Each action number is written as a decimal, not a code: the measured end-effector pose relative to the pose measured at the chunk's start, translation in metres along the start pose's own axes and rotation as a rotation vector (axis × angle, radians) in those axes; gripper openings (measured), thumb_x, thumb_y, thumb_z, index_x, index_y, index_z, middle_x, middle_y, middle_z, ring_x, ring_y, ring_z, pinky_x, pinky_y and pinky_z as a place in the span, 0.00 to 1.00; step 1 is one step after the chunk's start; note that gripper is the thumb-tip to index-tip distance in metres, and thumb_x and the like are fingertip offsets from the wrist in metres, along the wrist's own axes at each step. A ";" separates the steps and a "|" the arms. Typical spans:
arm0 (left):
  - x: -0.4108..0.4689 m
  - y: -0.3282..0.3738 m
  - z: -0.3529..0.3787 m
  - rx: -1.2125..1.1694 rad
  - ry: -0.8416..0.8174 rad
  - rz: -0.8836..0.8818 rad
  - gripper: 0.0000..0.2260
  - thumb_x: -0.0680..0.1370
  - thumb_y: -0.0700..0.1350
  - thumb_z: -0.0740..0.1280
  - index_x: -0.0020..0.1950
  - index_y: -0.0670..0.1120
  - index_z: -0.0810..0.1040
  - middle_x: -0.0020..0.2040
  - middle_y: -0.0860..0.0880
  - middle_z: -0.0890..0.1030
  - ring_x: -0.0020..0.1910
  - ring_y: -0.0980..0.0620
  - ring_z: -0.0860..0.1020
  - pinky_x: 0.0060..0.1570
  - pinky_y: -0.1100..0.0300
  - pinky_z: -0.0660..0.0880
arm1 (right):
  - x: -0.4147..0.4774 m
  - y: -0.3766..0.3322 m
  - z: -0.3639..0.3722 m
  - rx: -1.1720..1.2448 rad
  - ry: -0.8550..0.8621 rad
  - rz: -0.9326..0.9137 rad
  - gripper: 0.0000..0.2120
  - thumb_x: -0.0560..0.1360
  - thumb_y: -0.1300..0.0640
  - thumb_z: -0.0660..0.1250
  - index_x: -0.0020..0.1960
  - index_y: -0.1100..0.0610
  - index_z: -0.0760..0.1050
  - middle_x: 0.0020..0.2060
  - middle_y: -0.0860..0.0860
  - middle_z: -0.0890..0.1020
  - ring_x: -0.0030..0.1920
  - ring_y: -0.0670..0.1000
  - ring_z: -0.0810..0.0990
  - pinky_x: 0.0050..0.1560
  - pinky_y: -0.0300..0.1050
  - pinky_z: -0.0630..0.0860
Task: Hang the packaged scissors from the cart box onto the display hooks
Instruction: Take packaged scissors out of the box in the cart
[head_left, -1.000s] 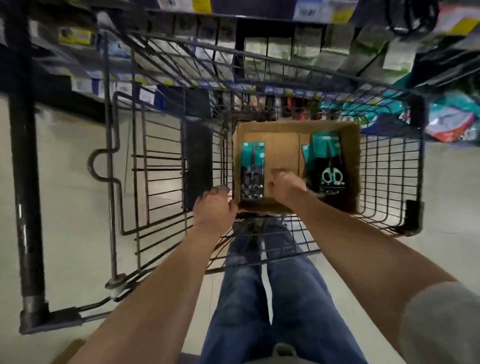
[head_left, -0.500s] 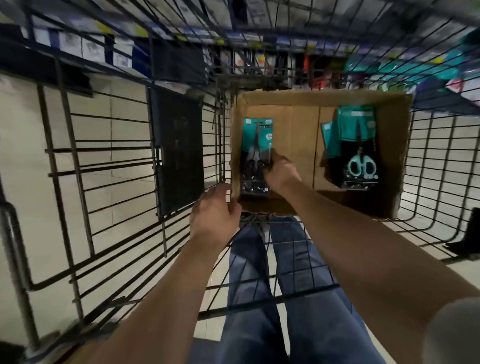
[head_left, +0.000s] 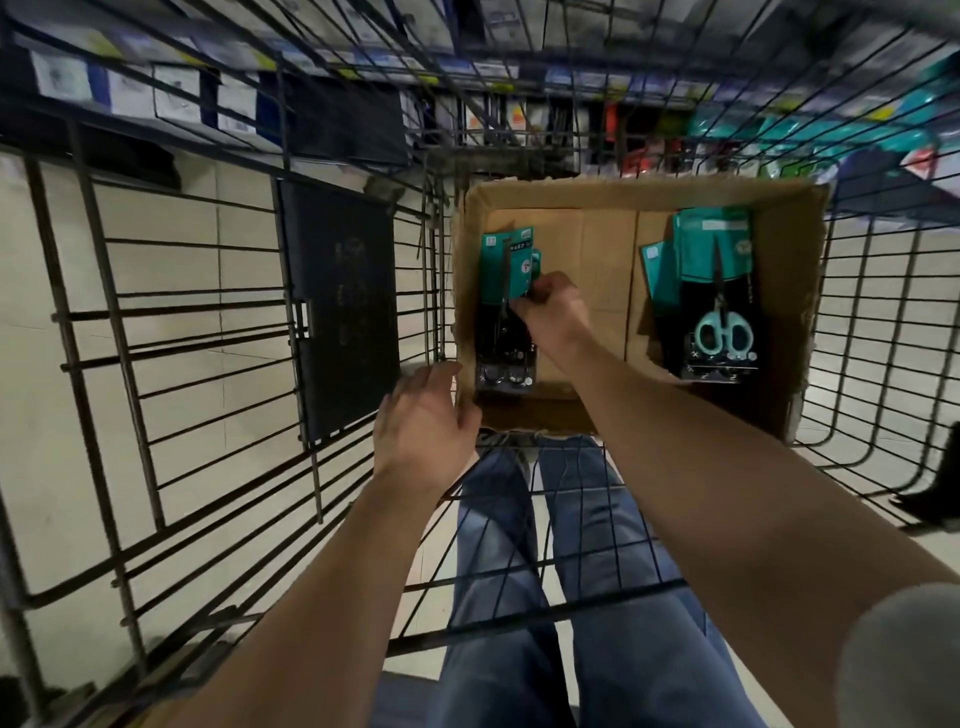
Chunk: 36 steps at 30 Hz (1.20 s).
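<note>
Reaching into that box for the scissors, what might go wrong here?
The right hand pinches the top of the left stack of packs; several could lift together or slide apart. The left hand rests only at the cardboard box corner, so the box might shift. The wire cart sides could snag a pack.

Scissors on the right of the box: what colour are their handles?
Light teal handles, head view.

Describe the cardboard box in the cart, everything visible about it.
The cardboard box is brown, open-topped, with worn, ragged rims, and sits inside the wire cart. One stack of teal-and-black scissors packs lies along its left wall, another stack along the right; the middle floor is bare. The right hand reaches inside, gripping the left packs; the left hand touches the near-left corner.
</note>
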<state>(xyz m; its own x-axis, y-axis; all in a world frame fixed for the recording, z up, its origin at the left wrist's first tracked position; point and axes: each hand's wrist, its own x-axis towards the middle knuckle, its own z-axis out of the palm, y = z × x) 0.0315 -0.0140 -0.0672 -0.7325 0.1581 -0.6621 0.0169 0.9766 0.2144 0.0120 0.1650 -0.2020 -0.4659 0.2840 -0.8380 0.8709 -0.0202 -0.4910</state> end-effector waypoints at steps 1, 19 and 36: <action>0.001 0.000 0.000 0.012 0.008 0.009 0.16 0.80 0.51 0.65 0.68 0.51 0.75 0.62 0.48 0.80 0.64 0.46 0.76 0.63 0.49 0.73 | 0.005 -0.005 0.002 0.011 -0.024 0.014 0.15 0.78 0.54 0.70 0.64 0.49 0.71 0.52 0.46 0.79 0.50 0.46 0.81 0.45 0.41 0.81; 0.035 0.050 0.037 -0.017 -0.038 0.045 0.20 0.80 0.54 0.64 0.72 0.52 0.69 0.65 0.47 0.79 0.63 0.44 0.79 0.63 0.42 0.77 | -0.011 0.049 -0.082 0.094 0.090 0.105 0.16 0.76 0.55 0.69 0.63 0.49 0.79 0.54 0.49 0.85 0.53 0.54 0.85 0.56 0.53 0.83; 0.098 0.055 0.108 0.088 -0.041 -0.119 0.24 0.81 0.55 0.66 0.72 0.42 0.70 0.70 0.40 0.68 0.68 0.40 0.71 0.69 0.47 0.69 | 0.004 0.094 -0.086 0.134 0.054 0.046 0.13 0.71 0.63 0.70 0.46 0.45 0.83 0.42 0.46 0.86 0.49 0.57 0.86 0.50 0.54 0.82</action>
<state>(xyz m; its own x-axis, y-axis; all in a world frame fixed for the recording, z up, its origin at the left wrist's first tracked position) 0.0339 0.0714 -0.1979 -0.7044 0.0450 -0.7083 -0.0071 0.9975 0.0704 0.1056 0.2469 -0.2310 -0.4136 0.3310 -0.8482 0.8608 -0.1612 -0.4827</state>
